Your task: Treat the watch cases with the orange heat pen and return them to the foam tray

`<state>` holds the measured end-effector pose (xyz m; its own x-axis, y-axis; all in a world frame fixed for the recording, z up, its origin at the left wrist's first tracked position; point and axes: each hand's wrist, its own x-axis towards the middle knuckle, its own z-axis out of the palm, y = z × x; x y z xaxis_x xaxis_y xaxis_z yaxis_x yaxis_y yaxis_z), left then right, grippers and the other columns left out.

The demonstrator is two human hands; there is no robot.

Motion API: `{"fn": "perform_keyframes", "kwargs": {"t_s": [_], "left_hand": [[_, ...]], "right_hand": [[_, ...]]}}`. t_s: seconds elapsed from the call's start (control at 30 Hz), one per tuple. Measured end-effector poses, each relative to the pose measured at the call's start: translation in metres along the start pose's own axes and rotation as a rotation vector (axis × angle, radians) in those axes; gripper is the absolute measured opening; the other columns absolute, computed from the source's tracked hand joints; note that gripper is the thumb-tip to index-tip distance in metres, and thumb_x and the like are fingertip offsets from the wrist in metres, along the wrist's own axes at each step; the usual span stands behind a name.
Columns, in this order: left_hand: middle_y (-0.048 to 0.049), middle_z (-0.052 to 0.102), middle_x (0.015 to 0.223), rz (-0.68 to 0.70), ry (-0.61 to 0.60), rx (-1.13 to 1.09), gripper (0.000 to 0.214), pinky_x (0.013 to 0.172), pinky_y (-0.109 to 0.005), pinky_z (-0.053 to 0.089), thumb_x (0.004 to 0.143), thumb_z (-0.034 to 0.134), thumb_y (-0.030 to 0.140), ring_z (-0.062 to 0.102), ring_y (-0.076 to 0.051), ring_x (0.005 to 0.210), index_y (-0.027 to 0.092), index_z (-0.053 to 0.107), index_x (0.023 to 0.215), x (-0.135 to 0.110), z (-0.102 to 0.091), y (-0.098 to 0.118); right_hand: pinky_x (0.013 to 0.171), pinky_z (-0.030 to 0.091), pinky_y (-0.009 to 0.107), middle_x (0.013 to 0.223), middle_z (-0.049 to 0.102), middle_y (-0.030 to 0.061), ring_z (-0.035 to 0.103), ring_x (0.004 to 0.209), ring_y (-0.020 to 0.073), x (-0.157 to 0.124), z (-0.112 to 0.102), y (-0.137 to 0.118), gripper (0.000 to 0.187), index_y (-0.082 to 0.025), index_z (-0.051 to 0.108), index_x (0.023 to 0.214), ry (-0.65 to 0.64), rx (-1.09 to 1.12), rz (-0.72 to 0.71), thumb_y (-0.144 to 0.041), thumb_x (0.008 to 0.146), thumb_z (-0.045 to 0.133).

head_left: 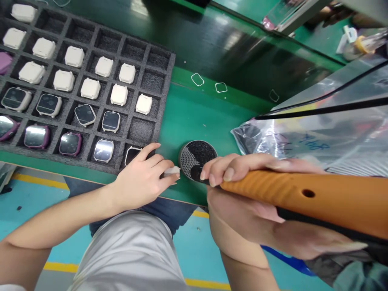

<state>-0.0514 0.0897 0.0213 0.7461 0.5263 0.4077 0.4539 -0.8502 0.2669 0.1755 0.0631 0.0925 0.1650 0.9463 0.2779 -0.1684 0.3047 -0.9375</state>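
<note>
My left hand (148, 173) pinches a white watch (171, 171) between thumb and fingers, seen nearly edge-on and partly hidden. Right beside it stands a round grey object (198, 157) with a perforated part and a dark speckled part on top. My right hand (242, 202) is closed around a tool with a ridged orange handle (287, 194); its kind I cannot tell. The tool's dark front end is at the round object's near edge, partly covered by fingers. By my left hand, a grey foam tray (121, 169) holds several watches, some face up, some white backs up.
Several thin white frames lie beyond the round object, including a rounded frame (197, 79). Clear plastic bags (273, 133) with black cords (321, 109) across them are on the right. The green table's (194, 113) front edge runs close to my body.
</note>
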Motion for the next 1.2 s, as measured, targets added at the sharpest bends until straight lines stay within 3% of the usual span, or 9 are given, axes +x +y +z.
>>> {"fn": "perform_keyframes", "kwargs": {"t_s": [0.1, 0.23, 0.3, 0.5, 0.63, 0.83, 1.0, 1.2], "left_hand": [[-0.0028, 0.083, 0.118, 0.003, 0.01, -0.007, 0.008, 0.13, -0.058, 0.054, 0.112, 0.077, 0.025, 0.072, -0.022, 0.101, 0.026, 0.085, 0.112, 0.001, 0.0, 0.0], [-0.0035, 0.083, 0.116, 0.004, 0.029, -0.022, 0.01, 0.129, -0.057, 0.054, 0.112, 0.076, 0.024, 0.072, -0.023, 0.1, 0.025, 0.085, 0.112, 0.002, 0.001, 0.0], [-0.004, 0.083, 0.116, 0.004, 0.035, -0.027, 0.011, 0.129, -0.057, 0.055, 0.112, 0.075, 0.023, 0.072, -0.023, 0.1, 0.024, 0.085, 0.112, 0.002, 0.001, 0.001], [-0.0058, 0.083, 0.115, 0.006, 0.034, -0.027, 0.011, 0.129, -0.056, 0.055, 0.111, 0.074, 0.02, 0.072, -0.022, 0.1, 0.022, 0.085, 0.113, 0.003, 0.0, 0.001], [-0.0051, 0.083, 0.115, 0.006, 0.025, -0.01, 0.012, 0.13, -0.055, 0.055, 0.112, 0.073, 0.02, 0.072, -0.022, 0.099, 0.023, 0.084, 0.113, 0.004, -0.001, 0.001], [-0.0032, 0.084, 0.115, -0.005, 0.03, -0.006, 0.009, 0.13, -0.053, 0.055, 0.112, 0.076, 0.022, 0.073, -0.021, 0.098, 0.023, 0.084, 0.117, 0.004, -0.002, 0.003], [-0.0027, 0.084, 0.116, -0.028, 0.038, -0.022, 0.008, 0.13, -0.053, 0.055, 0.112, 0.076, 0.024, 0.073, -0.021, 0.098, 0.023, 0.084, 0.112, 0.004, 0.001, 0.004], [-0.0021, 0.084, 0.116, -0.031, 0.037, -0.022, 0.008, 0.13, -0.054, 0.056, 0.112, 0.076, 0.025, 0.073, -0.021, 0.098, 0.023, 0.084, 0.114, 0.003, 0.001, 0.004]], "right_hand": [[0.061, 0.061, 0.046, 0.089, 0.072, 0.0011, 0.068, 0.067, 0.0225, -0.003, 0.016, 0.002, 0.042, -0.033, 0.085, 0.119, 0.01, 0.053, -0.044, -0.069, 0.099, 0.079], [0.064, 0.059, 0.044, 0.089, 0.072, 0.0003, 0.064, 0.069, 0.021, -0.007, 0.03, 0.005, 0.041, -0.032, 0.084, 0.115, 0.15, 0.063, -0.006, -0.07, 0.101, 0.078], [0.065, 0.059, 0.044, 0.09, 0.071, 0.0003, 0.065, 0.069, 0.021, -0.006, 0.028, 0.006, 0.039, -0.033, 0.084, 0.116, 0.142, 0.053, -0.002, -0.068, 0.102, 0.078], [0.06, 0.062, 0.048, 0.091, 0.072, 0.0027, 0.069, 0.07, 0.0241, 0.002, 0.007, 0.015, 0.045, -0.034, 0.084, 0.127, -0.094, 0.031, -0.038, -0.069, 0.1, 0.079], [0.06, 0.061, 0.047, 0.089, 0.073, 0.0017, 0.067, 0.068, 0.0233, 0.0, 0.01, 0.013, 0.041, -0.035, 0.085, 0.126, -0.049, 0.003, -0.04, -0.067, 0.101, 0.077], [0.069, 0.064, 0.047, 0.089, 0.075, -0.0015, 0.067, 0.071, 0.0229, -0.008, 0.028, -0.002, 0.036, -0.037, 0.084, 0.115, 0.119, -0.052, 0.061, -0.069, 0.102, 0.078], [0.065, 0.063, 0.047, 0.088, 0.074, -0.0003, 0.064, 0.07, 0.0225, -0.01, 0.028, 0.0, 0.033, -0.034, 0.085, 0.114, 0.114, -0.062, -0.002, -0.064, 0.103, 0.079], [0.065, 0.065, 0.051, 0.091, 0.073, 0.0005, 0.066, 0.07, 0.0242, -0.013, 0.021, 0.012, 0.041, -0.035, 0.082, 0.121, 0.06, -0.076, -0.054, -0.07, 0.102, 0.076]]}}
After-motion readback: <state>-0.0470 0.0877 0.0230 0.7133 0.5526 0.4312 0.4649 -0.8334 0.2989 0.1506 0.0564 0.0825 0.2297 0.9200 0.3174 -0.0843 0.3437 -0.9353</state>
